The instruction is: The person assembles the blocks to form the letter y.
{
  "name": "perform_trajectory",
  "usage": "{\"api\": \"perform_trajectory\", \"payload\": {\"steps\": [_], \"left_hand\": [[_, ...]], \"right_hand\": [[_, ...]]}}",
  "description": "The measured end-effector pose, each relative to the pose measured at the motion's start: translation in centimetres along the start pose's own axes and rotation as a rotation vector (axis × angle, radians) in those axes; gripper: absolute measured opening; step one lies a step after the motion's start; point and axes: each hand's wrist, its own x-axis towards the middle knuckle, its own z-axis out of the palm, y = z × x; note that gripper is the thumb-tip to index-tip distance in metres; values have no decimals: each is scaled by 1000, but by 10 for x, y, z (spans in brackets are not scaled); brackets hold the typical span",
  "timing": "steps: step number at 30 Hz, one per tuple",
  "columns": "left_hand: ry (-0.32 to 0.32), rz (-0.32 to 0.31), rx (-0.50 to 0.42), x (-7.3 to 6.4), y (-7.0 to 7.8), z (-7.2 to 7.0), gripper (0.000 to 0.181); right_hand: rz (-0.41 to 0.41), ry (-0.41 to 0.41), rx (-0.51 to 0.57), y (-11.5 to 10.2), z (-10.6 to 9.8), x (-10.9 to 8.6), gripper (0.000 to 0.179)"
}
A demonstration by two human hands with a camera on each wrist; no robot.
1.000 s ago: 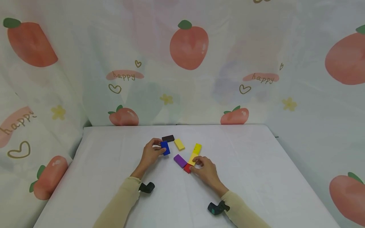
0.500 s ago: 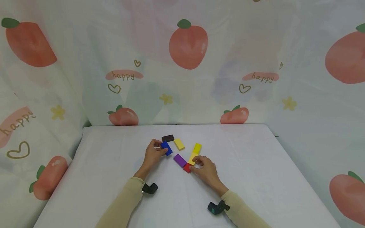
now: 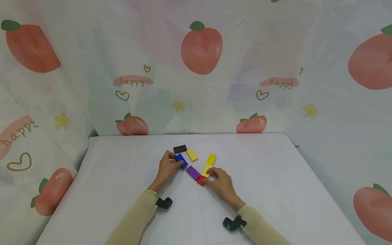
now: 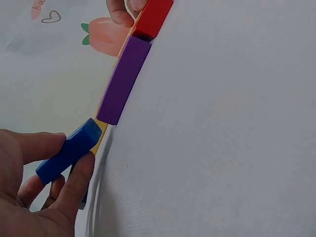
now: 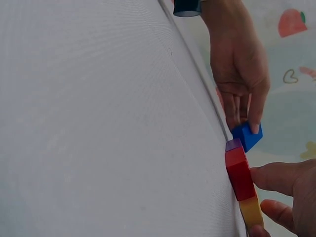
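The white-clothed table point(image 3: 275, 190) bears a purple block point(image 3: 193, 173), a red block point(image 3: 200, 180) at its near end, yellow blocks point(image 3: 211, 159) right of it, a pale-yellow block point(image 3: 192, 155) and a dark block point(image 3: 180, 149) beyond it.

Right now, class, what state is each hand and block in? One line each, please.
Blue block: held at fingertips.
Left hand: pinching the blue block.
Purple block: unheld, one end meeting the red block.
Red block: touched by the right hand.
Right hand: fingers curled at the red block.
Near yellow block: meeting the red block.
Far yellow block: unheld, in line with the near one.
Pale yellow block: unheld.
Dark block: unheld.
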Motion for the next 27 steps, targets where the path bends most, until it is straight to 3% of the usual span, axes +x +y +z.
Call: {"api": "perform_trajectory", "payload": {"steps": [10, 18, 27], "left_hand": [[-8, 32, 17, 3, -5, 8, 36], [20, 135, 193, 0, 1, 7, 35], [25, 125, 323, -1, 1, 6, 40]], "right_hand": [[4, -2, -2, 3, 2, 2, 26], [6, -3, 4, 1, 1, 2, 26], [4, -1, 2, 0, 0, 0, 26]]}}
